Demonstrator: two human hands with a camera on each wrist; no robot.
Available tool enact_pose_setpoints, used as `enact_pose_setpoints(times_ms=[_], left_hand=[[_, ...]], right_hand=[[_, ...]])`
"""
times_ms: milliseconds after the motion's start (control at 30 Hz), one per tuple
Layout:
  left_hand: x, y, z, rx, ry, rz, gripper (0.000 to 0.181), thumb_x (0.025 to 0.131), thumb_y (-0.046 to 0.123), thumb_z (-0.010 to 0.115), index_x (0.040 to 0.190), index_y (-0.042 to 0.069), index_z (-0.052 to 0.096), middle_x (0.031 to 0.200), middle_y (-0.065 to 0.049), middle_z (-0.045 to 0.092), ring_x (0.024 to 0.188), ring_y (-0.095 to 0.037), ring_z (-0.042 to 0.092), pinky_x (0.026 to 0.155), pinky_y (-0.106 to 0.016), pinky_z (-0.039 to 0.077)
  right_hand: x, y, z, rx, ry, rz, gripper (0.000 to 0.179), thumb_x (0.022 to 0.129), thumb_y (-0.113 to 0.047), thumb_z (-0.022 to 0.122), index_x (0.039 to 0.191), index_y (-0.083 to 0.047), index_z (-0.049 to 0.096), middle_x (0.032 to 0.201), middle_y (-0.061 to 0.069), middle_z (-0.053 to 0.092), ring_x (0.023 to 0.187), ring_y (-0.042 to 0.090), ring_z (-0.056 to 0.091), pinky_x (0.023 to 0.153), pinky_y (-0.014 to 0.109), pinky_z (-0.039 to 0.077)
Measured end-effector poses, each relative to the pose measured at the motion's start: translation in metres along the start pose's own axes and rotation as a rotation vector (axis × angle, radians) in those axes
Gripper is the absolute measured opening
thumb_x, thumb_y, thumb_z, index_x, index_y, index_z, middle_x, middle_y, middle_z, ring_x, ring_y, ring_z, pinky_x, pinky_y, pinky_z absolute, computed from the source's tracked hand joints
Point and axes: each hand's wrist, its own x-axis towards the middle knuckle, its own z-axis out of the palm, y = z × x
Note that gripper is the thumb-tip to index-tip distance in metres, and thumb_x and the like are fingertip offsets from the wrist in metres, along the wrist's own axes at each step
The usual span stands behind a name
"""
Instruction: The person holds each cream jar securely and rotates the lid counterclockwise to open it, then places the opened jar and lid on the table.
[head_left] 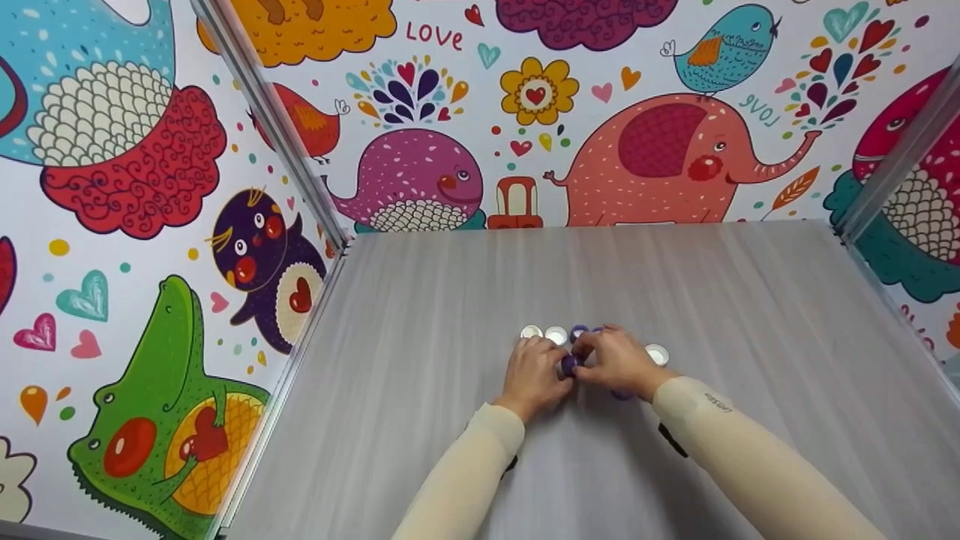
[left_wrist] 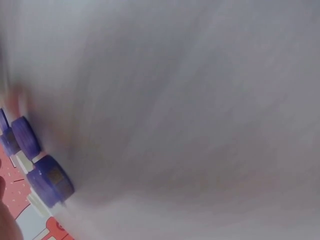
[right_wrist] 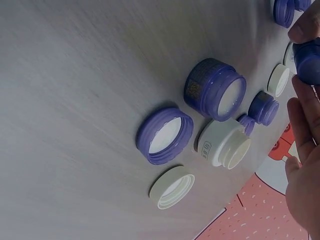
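A small dark purple jar [head_left: 569, 365] sits between the two hands in the head view. My left hand [head_left: 534, 375] grips it from the left with bent fingers; they hide part of it. My right hand [head_left: 619, 363] pinches it from the right, and the right wrist view shows fingers [right_wrist: 303, 107] and thumb round the purple jar [right_wrist: 307, 61]. Standing near the right hand are an open purple jar [right_wrist: 215, 90], an open white jar [right_wrist: 225, 143] and a smaller purple jar [right_wrist: 262, 108]. The left wrist view is blurred, with a purple jar [left_wrist: 50, 181] at its left.
On the grey tabletop [head_left: 420, 300] lie a purple ring-shaped lid [right_wrist: 165, 136] and a white lid [right_wrist: 172, 187]. White round pieces [head_left: 556, 335] stand beyond the left hand. Patterned walls [head_left: 420, 172] border the table at the back and sides.
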Motion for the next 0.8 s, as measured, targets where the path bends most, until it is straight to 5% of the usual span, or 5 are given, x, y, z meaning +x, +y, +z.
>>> enact_pose_setpoints(times_ms=[500,800], left_hand=[[-0.0009,-0.0004,0.0005,0.036,0.023,0.034,0.034,0.071,0.042,0.081,0.095,0.018,0.077,0.093,0.006,0.068,0.089,-0.017,0.059,0.082,-0.033,0.042],[-0.0012,0.0009,0.0013,0.039,0.024,0.019,0.032,0.071,0.04,0.081,0.094,0.019,0.077,0.094,0.008,0.068,0.093,-0.015,0.059,0.081,-0.031,0.042]], right_hand=[[-0.0014,-0.0002,0.0002,-0.056,0.004,0.057,0.023,0.085,-0.029,0.071,0.09,-0.006,0.073,0.079,-0.001,0.071,0.08,0.025,0.067,0.104,0.057,0.035],[-0.003,0.0012,0.0007,0.009,0.03,-0.048,0.022,0.077,-0.022,0.078,0.09,-0.006,0.071,0.081,0.001,0.073,0.082,0.026,0.069,0.102,0.058,0.036]])
